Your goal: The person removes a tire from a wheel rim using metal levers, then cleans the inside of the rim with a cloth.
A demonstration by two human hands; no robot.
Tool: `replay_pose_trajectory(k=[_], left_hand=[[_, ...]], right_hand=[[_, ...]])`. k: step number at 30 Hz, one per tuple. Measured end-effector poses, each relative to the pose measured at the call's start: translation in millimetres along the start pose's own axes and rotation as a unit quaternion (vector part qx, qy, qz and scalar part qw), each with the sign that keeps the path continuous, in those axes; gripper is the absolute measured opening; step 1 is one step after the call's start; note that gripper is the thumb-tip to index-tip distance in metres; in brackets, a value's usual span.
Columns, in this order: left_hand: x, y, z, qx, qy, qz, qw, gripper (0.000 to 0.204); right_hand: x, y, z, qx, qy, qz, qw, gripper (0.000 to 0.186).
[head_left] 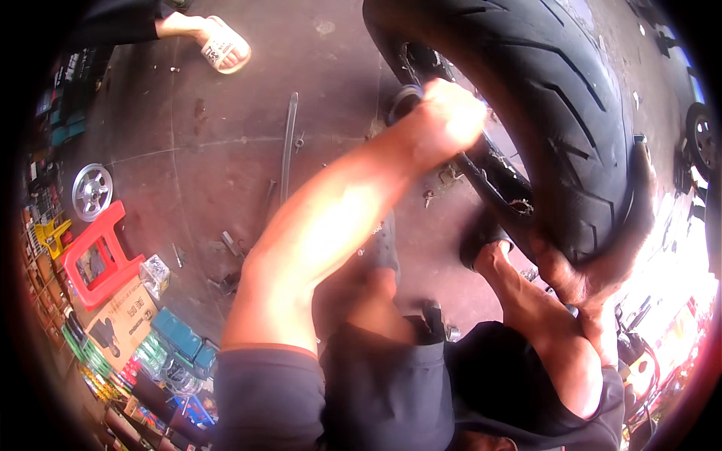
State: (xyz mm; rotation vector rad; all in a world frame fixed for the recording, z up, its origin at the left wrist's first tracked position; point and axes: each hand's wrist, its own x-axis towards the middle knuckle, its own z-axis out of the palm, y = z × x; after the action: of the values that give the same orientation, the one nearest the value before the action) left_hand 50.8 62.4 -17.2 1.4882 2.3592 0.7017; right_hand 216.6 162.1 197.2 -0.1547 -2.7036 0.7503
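A large black motorcycle tire (549,98) with angled tread grooves stands in front of me on the right. My right hand (583,278) grips its near lower end, the thumb on one side and the fingers spread along the other. My left hand (455,116) is closed in a fist beside the tire's inner left side. A dark rounded thing (404,104) shows beside that fist; what the fingers hold is hidden and washed out by light. Below the fist runs a black part (496,180) with ragged, pale-flecked edges, close along the tire.
On the brown floor lie a long metal bar (289,143) and small scraps. At left are a silver wheel (92,192), a red plastic stool (98,255), a cardboard box (120,323) and teal boxes (180,338). Another person's sandalled foot (224,46) is at upper left.
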Motion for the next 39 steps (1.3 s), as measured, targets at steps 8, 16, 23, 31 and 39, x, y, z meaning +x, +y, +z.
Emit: replay_pose_trajectory(k=[8,16,23,31,39], left_hand=[[14,42,-2,-0.301,-0.415,-0.066,0.856,0.026],[-17,30,-43,-0.022,-0.235,-0.077,0.969,0.022],[-56,-8,-38,-0.456,-0.195,-0.195,0.846,0.029],[-145,-20,-12,-0.280,0.012,-0.354,0.892,0.034],[-157,23,-34,-0.175,0.016,-0.365,0.914,0.036]], right_hand=[[-3,-5,12,0.092,0.053,0.067,0.992,0.112],[-7,-8,-4,-0.042,-0.008,0.042,0.998,0.119],[-4,37,-9,0.108,0.009,0.012,0.994,0.122],[-93,112,37,-0.035,-0.137,0.027,0.990,0.077],[-5,44,-37,0.063,-0.024,0.107,0.992,0.106]])
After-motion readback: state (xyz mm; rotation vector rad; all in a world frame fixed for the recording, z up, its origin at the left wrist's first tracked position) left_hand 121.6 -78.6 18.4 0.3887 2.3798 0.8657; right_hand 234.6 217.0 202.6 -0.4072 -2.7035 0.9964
